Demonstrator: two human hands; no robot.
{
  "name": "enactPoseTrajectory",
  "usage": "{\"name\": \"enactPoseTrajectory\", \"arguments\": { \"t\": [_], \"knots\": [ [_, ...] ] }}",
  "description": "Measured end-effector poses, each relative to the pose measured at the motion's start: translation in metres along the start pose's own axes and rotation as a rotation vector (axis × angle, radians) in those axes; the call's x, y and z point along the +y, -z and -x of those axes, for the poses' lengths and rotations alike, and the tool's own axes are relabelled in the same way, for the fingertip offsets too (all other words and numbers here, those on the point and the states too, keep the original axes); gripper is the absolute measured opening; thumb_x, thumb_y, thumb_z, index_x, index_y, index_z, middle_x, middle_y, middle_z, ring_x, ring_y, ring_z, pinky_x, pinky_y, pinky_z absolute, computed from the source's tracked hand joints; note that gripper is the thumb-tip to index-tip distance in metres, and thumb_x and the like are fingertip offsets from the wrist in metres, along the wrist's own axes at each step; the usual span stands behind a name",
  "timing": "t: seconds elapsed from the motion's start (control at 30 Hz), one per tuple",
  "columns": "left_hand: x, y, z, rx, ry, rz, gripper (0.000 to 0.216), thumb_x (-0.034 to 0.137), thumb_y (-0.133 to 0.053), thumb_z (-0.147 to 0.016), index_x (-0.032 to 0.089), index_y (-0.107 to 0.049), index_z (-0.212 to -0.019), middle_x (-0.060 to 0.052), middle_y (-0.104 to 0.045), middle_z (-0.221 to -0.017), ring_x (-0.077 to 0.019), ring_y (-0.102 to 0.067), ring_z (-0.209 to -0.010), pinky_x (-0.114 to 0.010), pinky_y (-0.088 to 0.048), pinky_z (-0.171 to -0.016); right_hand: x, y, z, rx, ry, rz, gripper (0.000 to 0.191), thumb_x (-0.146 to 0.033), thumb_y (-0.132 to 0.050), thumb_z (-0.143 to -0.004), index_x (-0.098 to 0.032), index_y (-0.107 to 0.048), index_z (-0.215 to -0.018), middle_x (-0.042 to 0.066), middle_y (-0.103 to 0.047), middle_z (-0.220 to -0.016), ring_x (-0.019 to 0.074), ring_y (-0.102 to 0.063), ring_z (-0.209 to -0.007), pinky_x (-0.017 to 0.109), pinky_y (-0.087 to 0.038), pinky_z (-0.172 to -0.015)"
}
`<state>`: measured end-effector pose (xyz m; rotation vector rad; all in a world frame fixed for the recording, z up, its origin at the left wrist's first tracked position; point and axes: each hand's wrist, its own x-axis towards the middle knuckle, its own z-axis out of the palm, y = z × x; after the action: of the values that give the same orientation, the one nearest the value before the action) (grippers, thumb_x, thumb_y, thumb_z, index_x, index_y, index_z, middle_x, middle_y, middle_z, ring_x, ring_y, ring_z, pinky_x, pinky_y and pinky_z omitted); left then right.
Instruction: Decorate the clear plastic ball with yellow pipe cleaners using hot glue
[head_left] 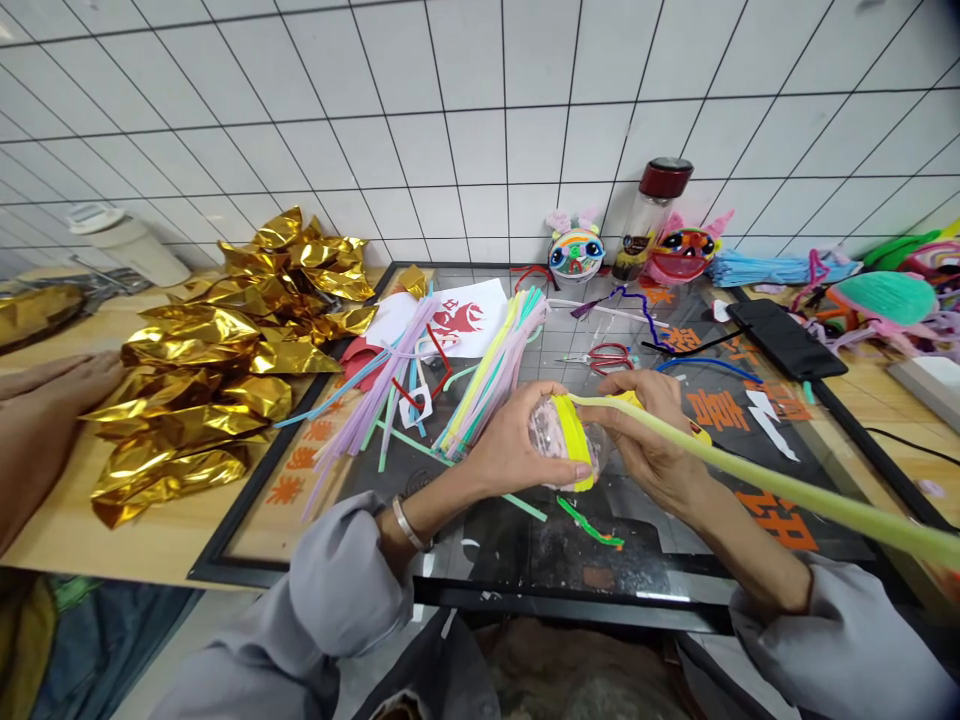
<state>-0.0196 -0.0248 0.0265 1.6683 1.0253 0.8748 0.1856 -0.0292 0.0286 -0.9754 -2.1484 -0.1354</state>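
Note:
My left hand (514,440) grips a small clear plastic bottle (551,440) lying sideways above the cutting mat. A yellow pipe cleaner band (574,440) is wrapped around the bottle. My right hand (649,435) holds the other side of the bottle and pinches a long pale green pipe cleaner (787,490), which runs from the bottle off toward the lower right.
A glass cutting mat (525,540) holds loose pipe cleaners (480,375), red scissors (607,357), a red paper cutout (457,320) and a green scrap (589,522). Crumpled gold foil (225,360) lies left, beside another person's hand (45,400). Two decorated heads (574,252), a jar (649,215) and a phone (784,338) stand behind.

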Motion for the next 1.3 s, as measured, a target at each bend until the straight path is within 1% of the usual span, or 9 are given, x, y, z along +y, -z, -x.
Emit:
{"name": "enactPoseTrajectory", "arguments": {
  "t": [0.13,0.3,0.57,0.73,0.83,0.93,1.03,1.17,1.3],
  "knots": [
    [0.002,0.000,0.000,0.003,-0.015,-0.015,0.075,0.036,-0.087,-0.052,0.017,-0.053,-0.116,-0.007,-0.058,-0.109,-0.0265,-0.057,-0.104,-0.038,-0.046,-0.094,-0.002,-0.001,0.000,0.036,-0.015,-0.008,0.026,-0.015,-0.050,-0.092,-0.029,-0.072,-0.088,0.006,-0.063,-0.101,0.0203,-0.056,-0.091,0.040,-0.038,-0.080],
    [0.003,0.001,0.000,0.000,-0.002,0.000,0.076,0.037,-0.086,-0.052,0.016,-0.052,-0.117,-0.007,-0.058,-0.109,-0.0268,-0.057,-0.104,-0.039,-0.046,-0.094,-0.002,-0.002,0.000,0.027,0.020,-0.036,0.024,-0.018,-0.051,-0.093,-0.030,-0.072,-0.095,0.005,-0.062,-0.100,0.0204,-0.057,-0.092,0.039,-0.039,-0.079],
    [0.002,0.001,0.000,-0.008,0.004,0.019,0.073,0.035,-0.086,-0.052,0.017,-0.052,-0.115,-0.006,-0.059,-0.104,-0.0265,-0.057,-0.103,-0.037,-0.047,-0.091,-0.002,-0.002,-0.001,0.023,0.009,-0.080,0.024,-0.022,-0.050,-0.094,-0.029,-0.073,-0.096,0.006,-0.064,-0.099,0.0208,-0.057,-0.091,0.039,-0.040,-0.079],
    [0.002,0.001,0.000,-0.006,0.002,0.006,0.074,0.035,-0.086,-0.051,0.018,-0.053,-0.115,-0.006,-0.058,-0.108,-0.0262,-0.057,-0.103,-0.037,-0.047,-0.091,-0.003,-0.003,-0.001,0.048,0.005,-0.044,0.030,-0.013,-0.048,-0.092,-0.030,-0.072,-0.093,0.005,-0.065,-0.100,0.0196,-0.058,-0.091,0.039,-0.041,-0.079],
    [0.001,0.002,-0.001,-0.007,0.002,0.015,0.073,0.035,-0.086,-0.052,0.018,-0.053,-0.115,-0.007,-0.059,-0.110,-0.0270,-0.057,-0.106,-0.037,-0.047,-0.092,-0.003,-0.002,-0.001,0.026,0.012,-0.056,0.027,-0.016,-0.049,-0.092,-0.029,-0.072,-0.098,0.006,-0.065,-0.101,0.0208,-0.059,-0.092,0.040,-0.041,-0.079],
    [-0.001,0.003,-0.002,-0.019,0.007,0.043,0.074,0.036,-0.085,-0.054,0.017,-0.051,-0.117,-0.007,-0.059,-0.109,-0.0255,-0.057,-0.103,-0.036,-0.047,-0.090,-0.005,-0.001,-0.001,-0.004,-0.004,-0.097,0.025,-0.017,-0.050,-0.093,-0.027,-0.071,-0.102,0.007,-0.064,-0.102,0.0218,-0.060,-0.093,0.040,-0.042,-0.080],
    [-0.003,0.003,-0.003,-0.015,0.000,0.044,0.076,0.037,-0.085,-0.054,0.017,-0.050,-0.118,-0.007,-0.058,-0.112,-0.0237,-0.057,-0.100,-0.034,-0.048,-0.088,-0.008,0.001,-0.002,0.031,-0.053,-0.126,0.025,-0.012,-0.049,-0.092,-0.024,-0.069,-0.100,0.008,-0.064,-0.099,0.0214,-0.060,-0.092,0.039,-0.043,-0.079],
    [-0.004,0.002,-0.003,0.000,0.000,0.029,0.074,0.037,-0.085,-0.053,0.017,-0.051,-0.116,-0.007,-0.058,-0.111,-0.0230,-0.058,-0.098,-0.033,-0.048,-0.085,-0.012,0.004,-0.002,0.052,-0.097,-0.125,0.025,-0.012,-0.050,-0.092,-0.025,-0.068,-0.102,0.006,-0.064,-0.097,0.0212,-0.059,-0.091,0.039,-0.043,-0.079],
    [-0.002,0.002,-0.002,-0.004,-0.002,0.045,0.071,0.036,-0.084,-0.053,0.017,-0.051,-0.113,-0.006,-0.058,-0.108,-0.0217,-0.057,-0.094,-0.033,-0.049,-0.083,-0.014,0.006,-0.001,0.059,-0.058,-0.090,0.030,-0.006,-0.048,-0.089,-0.024,-0.068,-0.102,0.007,-0.062,-0.099,0.0209,-0.058,-0.092,0.038,-0.043,-0.079]
  ]
}}
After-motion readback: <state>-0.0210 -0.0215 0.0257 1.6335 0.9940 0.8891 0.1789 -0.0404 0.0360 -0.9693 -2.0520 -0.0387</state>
